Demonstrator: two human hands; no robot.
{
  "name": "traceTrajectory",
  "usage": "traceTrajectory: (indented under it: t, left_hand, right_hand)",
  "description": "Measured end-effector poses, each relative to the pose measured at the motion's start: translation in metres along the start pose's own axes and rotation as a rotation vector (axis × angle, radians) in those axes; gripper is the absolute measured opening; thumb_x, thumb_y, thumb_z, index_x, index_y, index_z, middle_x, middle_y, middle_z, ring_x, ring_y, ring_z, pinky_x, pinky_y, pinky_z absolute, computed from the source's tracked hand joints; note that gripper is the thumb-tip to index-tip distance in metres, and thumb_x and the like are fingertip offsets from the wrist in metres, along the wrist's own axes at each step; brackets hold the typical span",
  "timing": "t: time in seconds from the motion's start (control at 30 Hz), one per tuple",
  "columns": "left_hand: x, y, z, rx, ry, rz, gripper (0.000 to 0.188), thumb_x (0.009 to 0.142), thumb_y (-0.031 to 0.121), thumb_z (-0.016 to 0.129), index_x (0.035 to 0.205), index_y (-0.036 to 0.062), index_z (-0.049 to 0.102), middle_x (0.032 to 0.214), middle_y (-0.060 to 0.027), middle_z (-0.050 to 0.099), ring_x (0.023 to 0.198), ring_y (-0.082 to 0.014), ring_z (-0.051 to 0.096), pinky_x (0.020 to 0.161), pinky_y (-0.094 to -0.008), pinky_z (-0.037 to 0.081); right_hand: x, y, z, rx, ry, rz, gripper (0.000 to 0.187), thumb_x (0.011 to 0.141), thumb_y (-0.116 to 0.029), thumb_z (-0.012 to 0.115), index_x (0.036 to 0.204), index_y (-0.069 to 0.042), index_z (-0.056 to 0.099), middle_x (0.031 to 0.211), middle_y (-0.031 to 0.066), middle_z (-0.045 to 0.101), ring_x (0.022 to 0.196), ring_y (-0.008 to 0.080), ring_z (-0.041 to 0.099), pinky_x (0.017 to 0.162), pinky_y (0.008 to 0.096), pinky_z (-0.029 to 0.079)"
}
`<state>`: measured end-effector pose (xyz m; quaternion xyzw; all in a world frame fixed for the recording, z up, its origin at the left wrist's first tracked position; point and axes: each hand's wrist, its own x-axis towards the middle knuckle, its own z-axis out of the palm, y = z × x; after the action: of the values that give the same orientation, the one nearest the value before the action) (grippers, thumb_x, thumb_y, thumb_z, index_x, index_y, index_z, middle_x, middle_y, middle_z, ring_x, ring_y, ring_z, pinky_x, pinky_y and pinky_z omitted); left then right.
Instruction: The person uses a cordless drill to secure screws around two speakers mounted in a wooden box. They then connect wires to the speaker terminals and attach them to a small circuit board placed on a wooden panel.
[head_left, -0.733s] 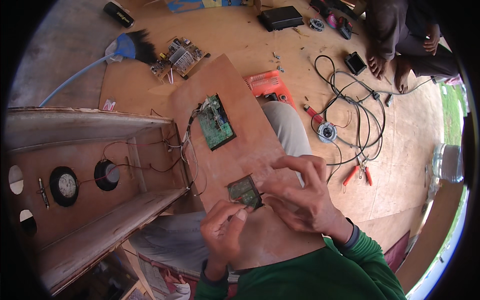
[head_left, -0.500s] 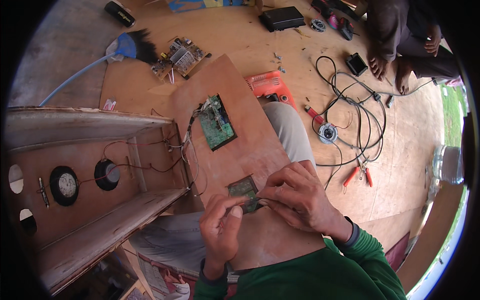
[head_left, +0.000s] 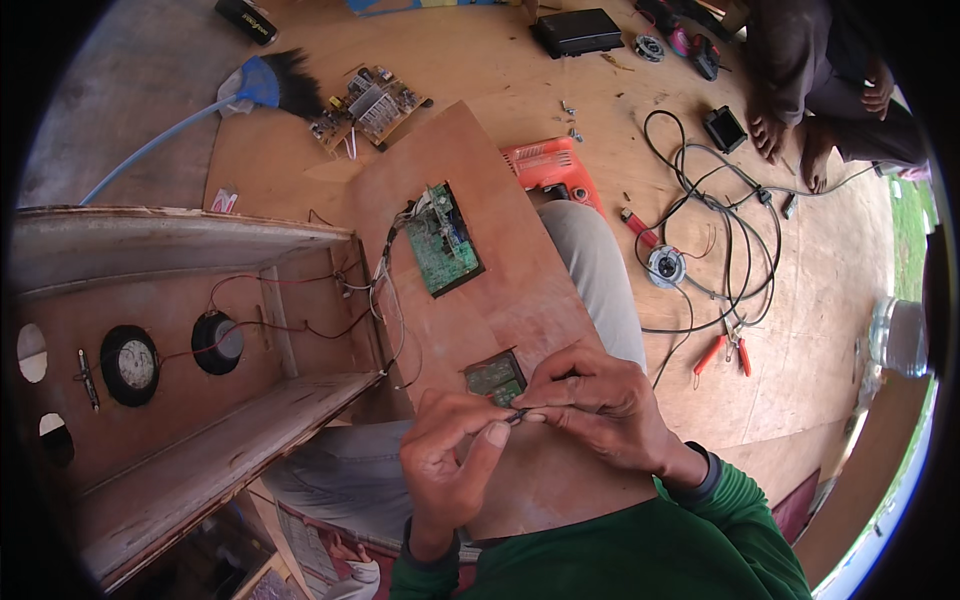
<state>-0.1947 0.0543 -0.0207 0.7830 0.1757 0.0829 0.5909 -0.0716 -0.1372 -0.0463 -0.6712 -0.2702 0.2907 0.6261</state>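
A brown wooden panel [head_left: 525, 300] lies across my lap. In its upper cut-out sits a green circuit board [head_left: 445, 255] with wires attached, and a smaller green board [head_left: 508, 390] shows in the lower cut-out. Over the lower edge of that cut-out, the fingertips of my left hand [head_left: 445, 460] and my right hand [head_left: 605, 405] meet. Between them is a small dark piece [head_left: 516, 416], pinched by both hands. Its exact kind is too small to make out, and fingers cover part of it.
To the left stands an open wooden cabinet [head_left: 200, 430] with two round speakers [head_left: 217, 342] and red wires. Beyond the panel lie a loose circuit board [head_left: 375, 105], a blue brush [head_left: 258, 82] and an orange tool case [head_left: 555, 170]. Coiled black cable [head_left: 735, 210] and red-handled pliers [head_left: 710, 355] lie right; another person sits far right.
My left thumb and forefinger have moved right to meet my right fingertips, and both now pinch the small dark piece. The whole view has shifted slightly.
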Motion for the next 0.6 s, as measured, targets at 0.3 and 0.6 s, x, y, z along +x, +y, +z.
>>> traceTrajectory:
  t: [0.3,0.6]
  left_hand:
    - [-0.0049,0.0004,-0.0006,-0.162,-0.009,-0.127,0.015,0.095,-0.001,0.075,0.107,-0.0034,0.083,0.1,-0.0119,0.079,0.093,-0.0215,0.065,0.084,-0.0345,0.05]
    - [-0.0005,0.0012,0.0069,-0.055,0.068,-0.133,0.009,0.098,-0.001,0.073,0.093,-0.004,0.08,0.089,-0.009,0.078,0.086,-0.0196,0.064,0.08,-0.0342,0.05]
  right_hand:
    - [0.0006,0.0031,0.0024,0.247,-0.054,0.156,0.022,0.101,-0.007,0.08,0.123,-0.004,0.085,0.115,0.009,0.077,0.108,0.0199,0.074,0.092,0.0341,0.058]
    - [0.0001,-0.002,0.003,0.093,-0.039,0.113,0.022,0.1,-0.006,0.081,0.122,-0.003,0.084,0.112,0.0117,0.075,0.105,0.026,0.074,0.091,0.0361,0.058]
